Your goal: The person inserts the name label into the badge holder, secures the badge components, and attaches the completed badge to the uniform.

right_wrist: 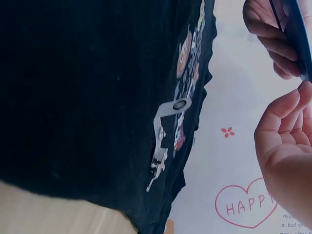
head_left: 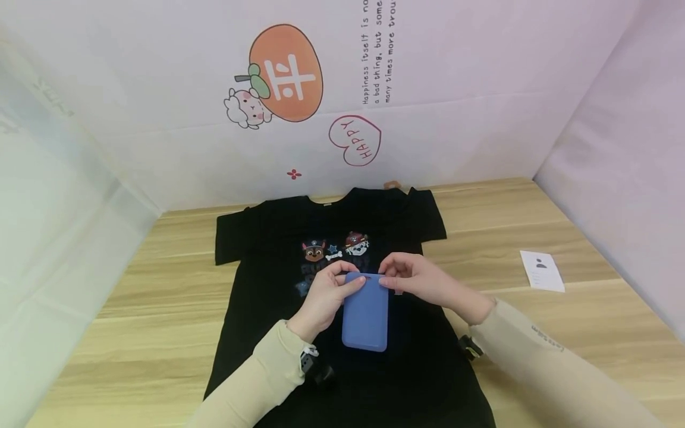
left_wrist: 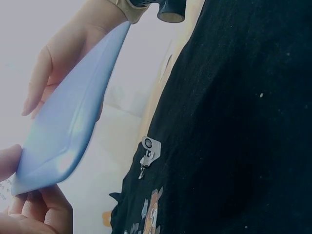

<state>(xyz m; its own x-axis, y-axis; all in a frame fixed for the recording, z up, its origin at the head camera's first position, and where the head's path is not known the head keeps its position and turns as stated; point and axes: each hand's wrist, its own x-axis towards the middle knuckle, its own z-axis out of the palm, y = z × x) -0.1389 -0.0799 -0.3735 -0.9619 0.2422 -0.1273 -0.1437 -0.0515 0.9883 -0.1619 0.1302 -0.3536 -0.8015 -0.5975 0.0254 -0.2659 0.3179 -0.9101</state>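
Observation:
A blue card holder with a slot at its top edge is held above a black T-shirt. My left hand pinches its upper left part, thumb on the face near the slot. At the upper right corner my right hand pinches it between thumb and fingers. Seen from the left wrist, the card holder is tilted, with fingers at its lower end. A small metal clip with a snap strap lies on the shirt in the right wrist view; the head view mostly hides it.
A white card with a portrait icon lies on the wooden table at the right. The shirt is spread flat with cartoon dog prints on its chest. A printed white cloth rises behind the table and along both sides.

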